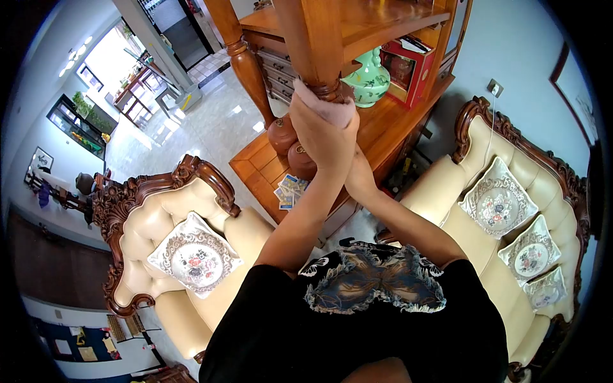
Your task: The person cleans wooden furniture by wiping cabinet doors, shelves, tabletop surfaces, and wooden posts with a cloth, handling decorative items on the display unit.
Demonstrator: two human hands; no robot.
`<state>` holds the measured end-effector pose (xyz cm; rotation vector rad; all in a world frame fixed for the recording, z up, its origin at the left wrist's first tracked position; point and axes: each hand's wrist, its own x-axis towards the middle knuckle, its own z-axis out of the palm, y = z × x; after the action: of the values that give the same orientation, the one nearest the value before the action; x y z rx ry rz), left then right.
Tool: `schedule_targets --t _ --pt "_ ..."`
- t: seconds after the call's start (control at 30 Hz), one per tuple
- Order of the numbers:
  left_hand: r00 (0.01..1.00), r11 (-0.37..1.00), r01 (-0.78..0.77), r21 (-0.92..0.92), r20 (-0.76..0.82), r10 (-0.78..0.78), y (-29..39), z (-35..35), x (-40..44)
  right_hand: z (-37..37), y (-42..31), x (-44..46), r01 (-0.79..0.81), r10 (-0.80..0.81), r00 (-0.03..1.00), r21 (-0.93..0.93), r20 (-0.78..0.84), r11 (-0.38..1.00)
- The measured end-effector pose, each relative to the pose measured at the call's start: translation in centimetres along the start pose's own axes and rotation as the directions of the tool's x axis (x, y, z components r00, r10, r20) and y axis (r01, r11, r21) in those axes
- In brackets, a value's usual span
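Both arms reach forward and up to a turned wooden post (313,38) of a cabinet. A pale pink cloth (327,110) is wrapped against the post's lower, rounded part. My left hand (317,137) is closed on the cloth from the left side. Close against it, my right hand (353,137) also grips at the cloth, its fingers mostly hidden behind the left hand and the post. Just below and left of the hands stand two reddish-brown lidded pots (281,134). To the right, behind the post, is a green patterned vase (369,80).
Printed cards (292,190) lie on the wooden cabinet top (252,167) near the pots. A red box (408,71) stands beside the vase. Cream armchair (143,223) and sofa (440,185), both with carved wood frames and cushions, flank me on the left and right.
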<state>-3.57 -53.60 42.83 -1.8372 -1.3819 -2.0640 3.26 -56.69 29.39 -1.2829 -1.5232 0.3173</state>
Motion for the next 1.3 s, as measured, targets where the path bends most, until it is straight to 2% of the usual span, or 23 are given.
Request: schedule_targets --t 0.1,0.17,0.2,0.23,0.3,0.37,0.43,0.57,0.6,0.63,0.7,0.73,0.77,0.8,0.9,0.93,1.03,1.1,1.13,1.2,1.23,1.27,1.3 --pt "0.993 0.985 -0.121 0.12 0.022 0.119 -1.7 -0.4 -2.2 -1.1 -0.5 -0.4 0.103 -0.101 0.994 -0.079 0.032 0.991" --pt "0.957 0.978 0.201 -0.055 0.225 -0.184 -2.5 -0.8 -3.4 -2.3 -1.5 -0.4 -0.064 0.054 0.994 0.111 0.096 0.992" --pt "0.932 0.966 0.258 0.005 0.261 -0.25 -2.9 -0.8 -4.4 -3.0 -1.7 -0.6 -0.18 0.154 0.976 0.17 0.154 0.969" --pt "0.931 0.965 0.261 0.007 0.264 -0.253 -3.9 -0.6 -5.9 -3.1 -0.7 -0.8 -0.185 0.159 0.975 0.169 0.156 0.968" --pt "0.983 0.986 0.131 -0.105 0.139 -0.116 -6.1 0.0 -9.3 -3.0 2.0 -1.0 -0.274 0.151 0.946 0.462 0.285 0.843" --pt "0.969 0.971 0.194 -0.141 0.184 -0.166 -6.5 -0.6 -10.6 -3.1 2.3 -0.9 -0.333 0.174 0.925 0.505 0.337 0.796" --pt "0.863 0.894 0.406 -0.191 0.401 -0.307 -7.0 -1.1 -10.8 -3.0 2.2 -0.7 -0.337 0.188 0.932 0.552 0.31 0.763" --pt "0.927 0.937 0.235 -0.258 0.349 -0.137 -7.4 -1.9 -9.8 -2.7 2.1 -1.0 -0.324 0.173 0.938 0.578 0.302 0.749" --pt "0.957 0.975 0.114 -0.19 0.285 -0.056 -7.5 -1.6 -9.2 -2.7 2.6 -1.0 -0.303 0.146 0.941 0.573 0.304 0.762" --pt "0.96 0.976 0.114 -0.186 0.273 -0.06 -7.6 -1.6 -8.4 -2.7 2.9 -1.0 -0.282 0.12 0.945 0.567 0.306 0.774" --pt "0.967 0.956 0.044 -0.29 0.254 0.032 -7.6 -1.9 -5.9 -2.8 2.7 -1.1 -0.302 0.124 0.934 0.557 0.334 0.774" --pt "0.98 0.832 0.11 -0.544 0.197 -0.001 -6.8 -1.6 -4.1 -2.6 3.1 -1.4 -0.331 0.191 0.932 0.503 0.309 0.799" --pt "0.993 0.763 0.109 -0.637 0.112 -0.048 -7.5 -1.2 -3.3 -2.6 2.2 -1.2 -0.36 0.256 0.926 0.447 0.277 0.819" --pt "0.994 0.684 0.093 -0.723 0.032 -0.101 -8.5 -1.0 -2.4 -3.1 1.3 -1.0 -0.289 0.158 0.943 0.479 0.294 0.829" --pt "0.931 0.847 0.192 -0.495 -0.18 -0.316 -10.6 -2.3 2.7 -2.6 3.2 -1.7 -0.355 0.209 0.923 0.504 0.323 0.788" --pt "0.908 0.896 0.176 -0.408 -0.283 -0.308 -12.2 -2.0 5.3 -2.5 3.6 -1.8 -0.312 0.171 0.934 0.487 0.313 0.816" --pt "0.91 0.881 0.026 -0.472 -0.354 -0.217 -19.7 -0.2 14.4 -2.6 2.8 -1.9 -0.324 0.203 0.925 0.391 0.321 0.861" --pt "0.934 0.87 -0.079 -0.486 -0.342 -0.106 -22.1 2.8 18.9 -2.5 2.5 -1.8 -0.326 0.203 0.922 0.377 0.33 0.867" --pt "0.981 0.963 -0.109 -0.248 -0.185 0.063 -21.8 4.1 20.5 -2.3 2.9 -2.2 -0.311 0.199 0.932 0.389 0.303 0.867" --pt "0.964 0.966 -0.255 0.045 -0.066 0.257 -22.4 7.2 20.6 -2.2 3.0 -2.4 -0.298 0.198 0.941 0.396 0.273 0.869" --pt "0.934 0.943 -0.316 0.1 -0.144 0.328 -21.8 8.5 19.5 -2.2 2.8 -2.3 -0.301 0.212 0.936 0.327 0.279 0.896" --pt "0.985 0.99 -0.138 0.04 -0.1 0.141 -22.0 8.5 19.1 -2.2 2.7 -2.2 -0.303 0.228 0.931 0.255 0.286 0.918" --pt "0.986 0.99 -0.136 0.038 -0.095 0.139 -22.3 8.6 19.1 -2.3 2.8 -2.2 -0.308 0.234 0.93 0.254 0.284 0.917"
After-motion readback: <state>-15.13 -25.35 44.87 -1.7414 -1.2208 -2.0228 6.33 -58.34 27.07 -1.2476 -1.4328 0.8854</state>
